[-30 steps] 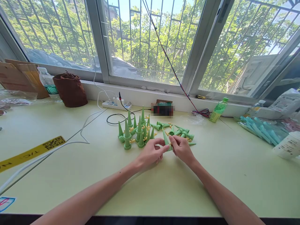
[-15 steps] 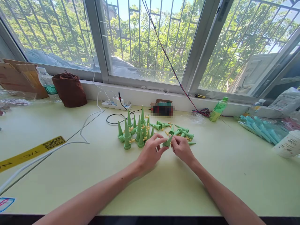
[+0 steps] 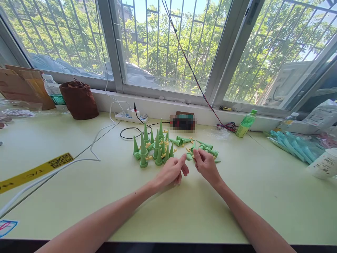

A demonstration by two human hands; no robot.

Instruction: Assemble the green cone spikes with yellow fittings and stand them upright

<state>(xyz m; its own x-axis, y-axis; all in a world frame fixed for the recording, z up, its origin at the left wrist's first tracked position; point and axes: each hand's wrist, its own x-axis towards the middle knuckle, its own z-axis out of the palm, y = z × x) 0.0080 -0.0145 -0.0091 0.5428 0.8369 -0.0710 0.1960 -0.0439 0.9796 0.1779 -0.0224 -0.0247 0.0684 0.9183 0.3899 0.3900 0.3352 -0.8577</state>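
My right hand (image 3: 206, 164) is closed in a pinch near the middle of the table. A small green plastic spike (image 3: 189, 156) sticks out to the left of its fingertips; most of the spike is hidden or seen end-on. My left hand (image 3: 173, 171) is just left of it, fingers loosely apart and bent downward, with one fingertip close to the spike. Whether that fingertip touches it I cannot tell. Beyond my left hand stand several upright green spikes (image 3: 143, 149) with small yellow valves. Behind my right hand several loose green spikes (image 3: 205, 145) lie on their sides.
On the pale table (image 3: 158, 218) stand a brown cloth bag (image 3: 79, 101), a power strip (image 3: 131, 117) and a green drink bottle (image 3: 246, 123). White cables (image 3: 96, 140) cross the left side. Bagged blue-green pieces (image 3: 289, 146) and a white cup (image 3: 323, 163) are at the right.
My left fingers have come off the spike and dropped a little, loosely apart. The spike has turned and now shows beside my right fingertips.
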